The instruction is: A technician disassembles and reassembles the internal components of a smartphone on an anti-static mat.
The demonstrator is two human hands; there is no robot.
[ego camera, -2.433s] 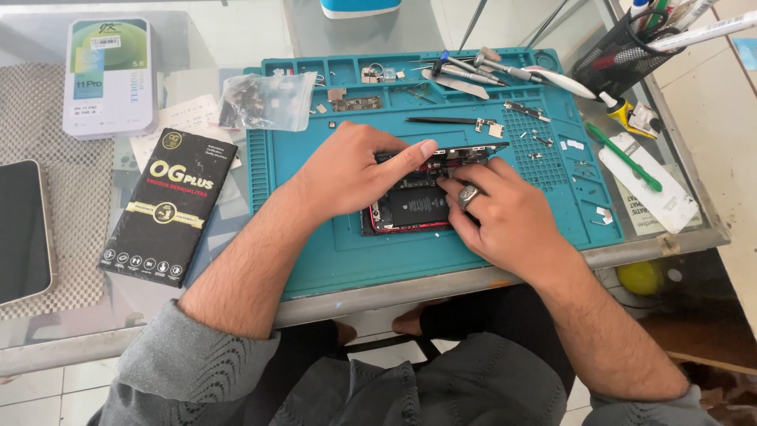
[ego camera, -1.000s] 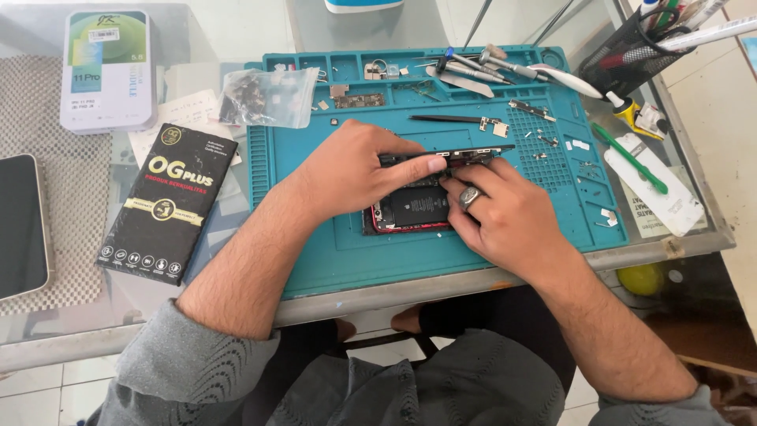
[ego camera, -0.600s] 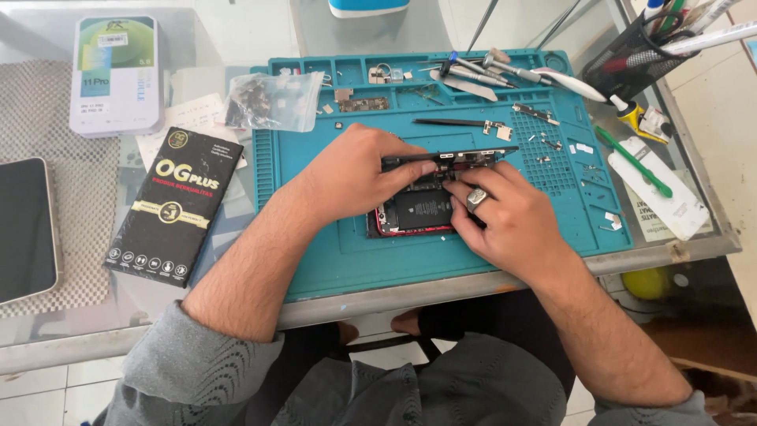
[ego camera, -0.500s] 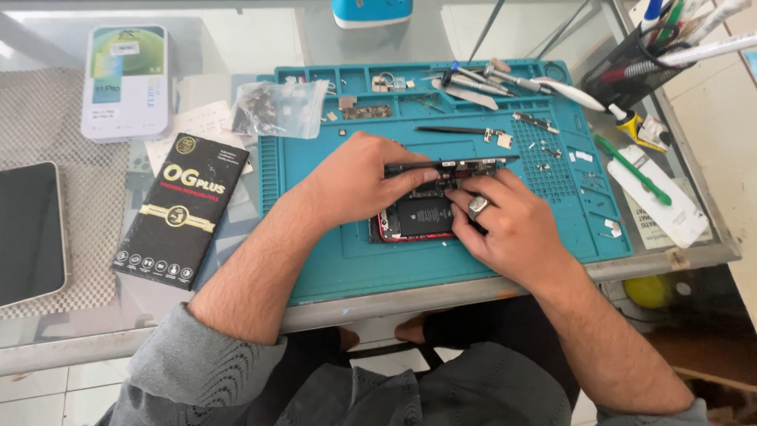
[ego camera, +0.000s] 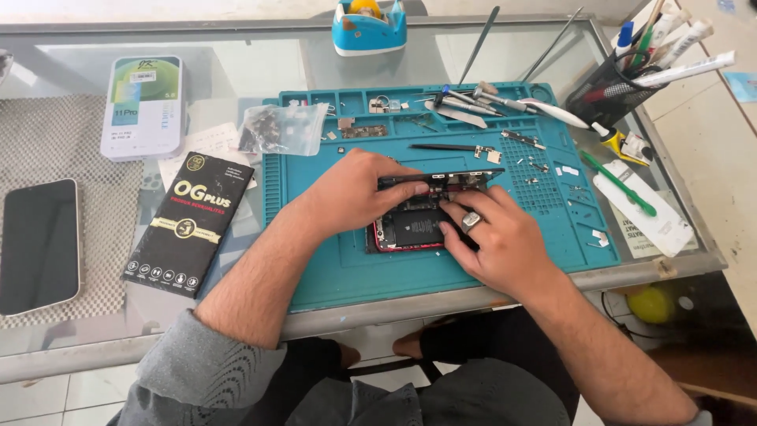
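Teal mat (ego camera: 331, 276): your landmark; it lies on the glass counter (ego camera: 236, 63), and the opened phone (ego camera: 414, 229), red-edged with a dark battery, rests near its middle.
Left hand (ego camera: 355, 193): it lies over the left upper part of the phone; your fingers pinch the dark lifted panel (ego camera: 441, 178) at its left end.
Right hand (ego camera: 493, 241): it rests on the right side of the phone, fingers curled down onto the inside; whether they grip something, I cannot tell.
Change: against a moment ago, both hands keep nearly the same place and the panel is a little more raised, so I judge the work on the phone's top edge goes on without a new step.
Left of mat: black box (ego camera: 189, 225), white box (ego camera: 143, 106), dark phone (ego camera: 39, 244).
Right of mat: pen holder (ego camera: 607, 87).
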